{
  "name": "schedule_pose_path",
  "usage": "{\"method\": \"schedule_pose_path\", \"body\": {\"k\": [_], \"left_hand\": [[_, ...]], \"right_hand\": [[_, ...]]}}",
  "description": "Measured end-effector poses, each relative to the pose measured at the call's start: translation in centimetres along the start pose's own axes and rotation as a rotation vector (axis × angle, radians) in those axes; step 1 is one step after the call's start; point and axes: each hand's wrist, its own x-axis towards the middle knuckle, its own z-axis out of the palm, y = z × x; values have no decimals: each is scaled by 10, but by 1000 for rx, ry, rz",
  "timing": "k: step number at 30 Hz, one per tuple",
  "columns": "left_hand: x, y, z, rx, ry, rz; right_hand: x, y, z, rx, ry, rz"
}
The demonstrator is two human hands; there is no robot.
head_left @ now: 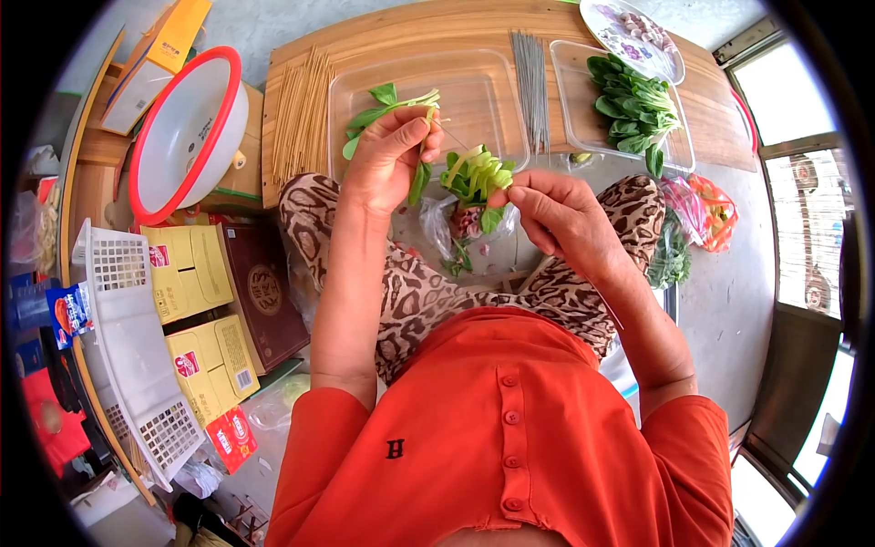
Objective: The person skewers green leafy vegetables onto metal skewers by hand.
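My left hand (390, 157) pinches a single stalk of leafy greens (419, 183), its leaf hanging below my fingers. Opposite it, my right hand (563, 217) is closed around a thin skewer (610, 311), whose rear end runs back along my wrist. Folded pale-green stems and leaves (478, 175) are bunched on the skewer just in front of my right fingertips. The skewer's front end points toward my left hand. Behind my left hand, loose greens (365, 118) lie in a clear plastic tray (474, 68).
Wooden skewers (301, 114) and metal skewers (530, 91) lie on the wooden table (401, 36). A second clear tray (571, 118) holds piled greens (636, 109), beside a plate (606, 27) of pale pieces. A red-rimmed basin (235, 73) and cartons (196, 278) stand left.
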Motion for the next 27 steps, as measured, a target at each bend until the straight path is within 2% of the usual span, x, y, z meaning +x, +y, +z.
{"method": "schedule_pose_path", "body": {"k": [10,13,15,19,21,22,24,25,27], "left_hand": [[0,4,2,50,-60,-23],[-1,-1,10,65,-76,-94],[-2,-7,15,202,-77,-4],[6,-9,14,193,-205,-22],[12,-2,17,439,-241,10],[20,3,8,437,-238,8],[48,20,-23,701,50,-99],[59,23,-35,703,55,-98],[77,18,-60,901,187,-84]], "right_hand": [[-5,-5,-1,29,-9,11],[-4,-9,2,24,-1,20],[-2,-9,2,34,-1,9],[-2,-7,-2,39,-9,-8],[-1,2,-8,49,10,-12],[-2,5,-12,57,28,-17],[-8,12,-25,38,121,-26],[-11,11,-29,37,143,-15],[-16,12,-34,37,165,-5]]}}
